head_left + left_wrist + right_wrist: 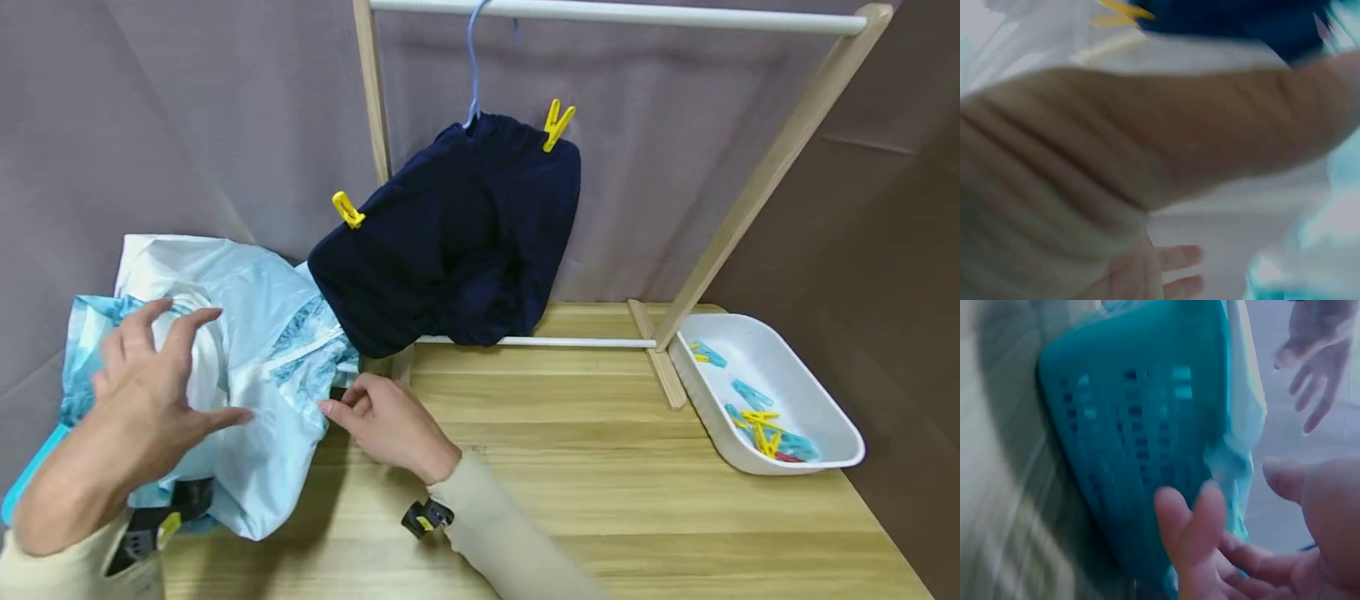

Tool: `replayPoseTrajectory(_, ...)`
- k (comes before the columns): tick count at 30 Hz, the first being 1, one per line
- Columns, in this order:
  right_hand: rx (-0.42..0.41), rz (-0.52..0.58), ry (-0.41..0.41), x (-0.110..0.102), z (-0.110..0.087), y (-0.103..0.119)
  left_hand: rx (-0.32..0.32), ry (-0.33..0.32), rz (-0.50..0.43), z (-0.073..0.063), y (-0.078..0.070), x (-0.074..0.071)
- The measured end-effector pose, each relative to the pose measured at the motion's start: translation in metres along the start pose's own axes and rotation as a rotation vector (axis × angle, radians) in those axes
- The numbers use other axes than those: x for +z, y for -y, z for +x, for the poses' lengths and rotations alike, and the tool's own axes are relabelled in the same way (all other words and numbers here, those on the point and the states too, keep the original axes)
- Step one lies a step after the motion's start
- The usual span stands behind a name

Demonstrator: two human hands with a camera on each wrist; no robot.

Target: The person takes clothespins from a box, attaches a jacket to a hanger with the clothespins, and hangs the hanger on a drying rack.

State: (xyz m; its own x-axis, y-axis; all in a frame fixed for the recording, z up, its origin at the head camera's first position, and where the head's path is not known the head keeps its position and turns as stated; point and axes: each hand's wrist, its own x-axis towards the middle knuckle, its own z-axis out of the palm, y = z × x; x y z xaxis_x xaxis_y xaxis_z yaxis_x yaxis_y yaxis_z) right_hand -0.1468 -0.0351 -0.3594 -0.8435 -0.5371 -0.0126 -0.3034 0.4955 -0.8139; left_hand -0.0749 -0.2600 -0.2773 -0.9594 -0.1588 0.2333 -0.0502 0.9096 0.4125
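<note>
A white and light-blue cloth with blotchy blue parts lies heaped over a teal basket. In the head view it covers most of the basket; the right wrist view shows the slotted wall of the basket. My left hand is over the cloth, fingers and thumb spread wide with nothing between them. Beside the cloth's right edge is my right hand, its fingers loosely bent. The right wrist view shows its thumb apart from the fingers and nothing held. Dark navy clothing hangs from a blue hanger with two yellow clothespins.
The hanger hangs on the white top bar of a wooden rack. A white tub at the right holds several yellow and blue clothespins. Everything stands on a wood-grain table, with grey curtain behind.
</note>
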Motion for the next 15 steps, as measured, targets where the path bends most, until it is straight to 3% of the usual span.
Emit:
replayPoseTrajectory(4, 0.015, 0.024, -0.063, 0.017, 0.007, 0.008, -0.074, 0.156, 0.126, 0.017, 0.045, -0.015)
replayPoseTrajectory(7, 0.012, 0.029, -0.095, 0.026, 0.011, 0.01, -0.143, 0.268, 0.17, 0.034, 0.072, -0.017)
replayPoseTrajectory(10, -0.005, 0.014, -0.119, 0.032, 0.013, 0.012, -0.216, 0.347, 0.134, 0.052, 0.093, -0.014)
replayPoseTrajectory(15, -0.041, -0.004, -0.173, 0.036, 0.014, 0.015, -0.267, 0.391, 0.068, 0.079, 0.119, -0.003)
